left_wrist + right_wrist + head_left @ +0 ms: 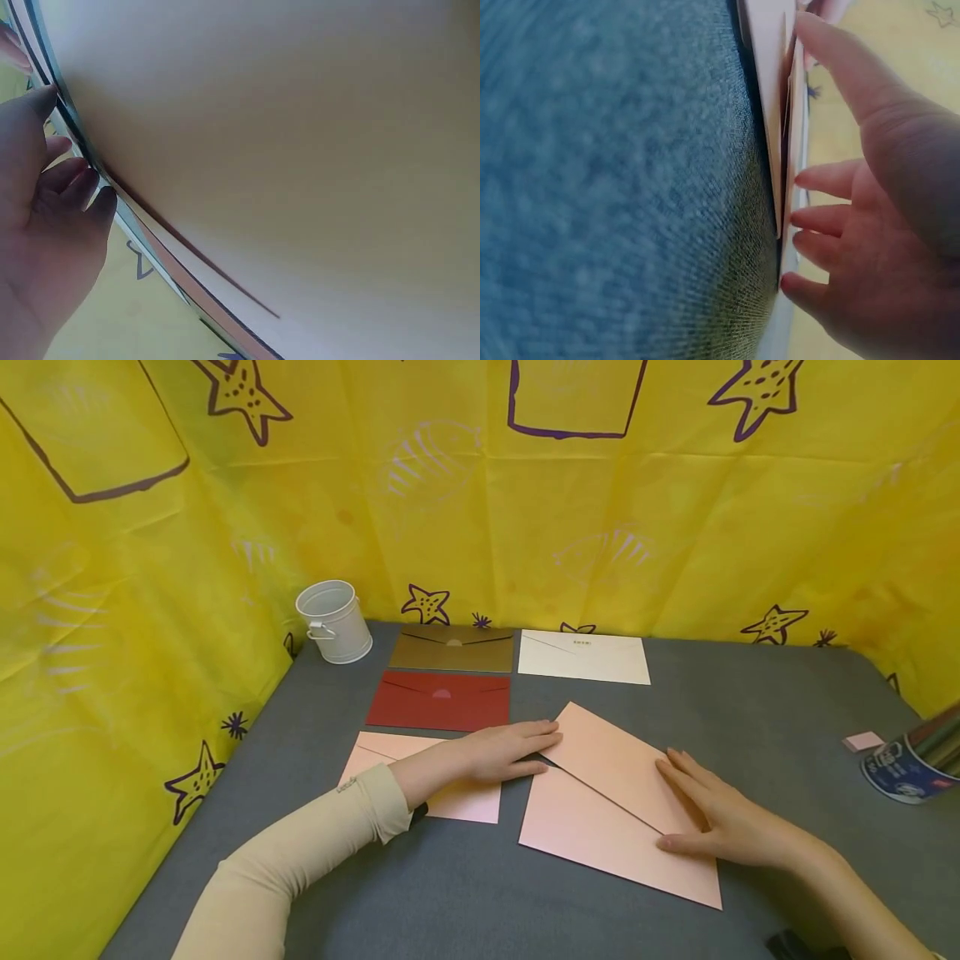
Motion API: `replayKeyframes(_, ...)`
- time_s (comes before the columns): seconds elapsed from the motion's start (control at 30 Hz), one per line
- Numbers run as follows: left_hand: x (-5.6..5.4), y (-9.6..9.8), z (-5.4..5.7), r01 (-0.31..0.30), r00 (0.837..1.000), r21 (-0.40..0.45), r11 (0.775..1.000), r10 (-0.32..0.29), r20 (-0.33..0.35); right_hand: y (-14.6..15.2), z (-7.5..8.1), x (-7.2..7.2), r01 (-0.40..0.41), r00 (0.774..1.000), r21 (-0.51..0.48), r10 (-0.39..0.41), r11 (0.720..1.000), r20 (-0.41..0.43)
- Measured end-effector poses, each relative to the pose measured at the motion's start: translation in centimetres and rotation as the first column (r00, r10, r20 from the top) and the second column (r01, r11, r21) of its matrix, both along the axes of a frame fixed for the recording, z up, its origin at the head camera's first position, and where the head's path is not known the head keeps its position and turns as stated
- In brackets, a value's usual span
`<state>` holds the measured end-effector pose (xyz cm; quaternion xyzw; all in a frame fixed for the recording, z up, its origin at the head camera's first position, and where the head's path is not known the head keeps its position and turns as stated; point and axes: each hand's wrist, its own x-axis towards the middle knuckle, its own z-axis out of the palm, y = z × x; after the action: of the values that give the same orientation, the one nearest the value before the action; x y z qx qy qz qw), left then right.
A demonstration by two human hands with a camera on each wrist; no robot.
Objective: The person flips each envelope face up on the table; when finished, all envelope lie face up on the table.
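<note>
A pink envelope lies on the grey table at an angle, with a pink panel above a slanting edge. Whether that panel is its flap or a second envelope, I cannot tell. My left hand touches its left corner with outstretched fingers, the forearm passing over another pink envelope. On the right side, my right hand rests its spread fingers and thumb on the panel. In the right wrist view, fingertips of the right hand touch the pink paper's face. The left hand also shows in its wrist view.
Behind lie a red envelope, a gold envelope and a white envelope. A white bucket stands back left. At right are a blue can of sticks and a small pink slip. Yellow cloth hangs behind.
</note>
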<state>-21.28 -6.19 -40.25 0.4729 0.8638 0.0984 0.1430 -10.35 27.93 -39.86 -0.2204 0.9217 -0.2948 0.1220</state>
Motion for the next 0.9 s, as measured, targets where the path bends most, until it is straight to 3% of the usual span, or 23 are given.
replayKeyframes(0.13, -0.1, 0.0, -0.3, -0.011, 0.999, 0.035, 0.999, 0.010, 0.031, 0.2, -0.2, 0.0, -0.003, 1.000, 0.035, 0.002, 0.999, 0.013)
replayKeyframes(0.37, -0.2, -0.1, -0.3, -0.008, 0.999, 0.081, 0.997, 0.004, 0.054, 0.3, -0.1, -0.1, -0.004, 0.999, 0.125, 0.010, 0.992, -0.050)
replayKeyframes(0.57, -0.3, -0.1, -0.2, -0.007, 0.999, 0.106, 0.994, 0.001, 0.052, 0.4, 0.4, -0.1, 0.001, 0.993, 0.196, 0.022, 0.981, -0.117)
replayKeyframes(0.9, -0.7, -0.3, -0.1, 0.042, 0.999, 0.213, 0.976, -0.042, -0.002, 0.5, 0.9, -0.2, 0.002, 0.985, 0.195, 0.032, 0.981, -0.169)
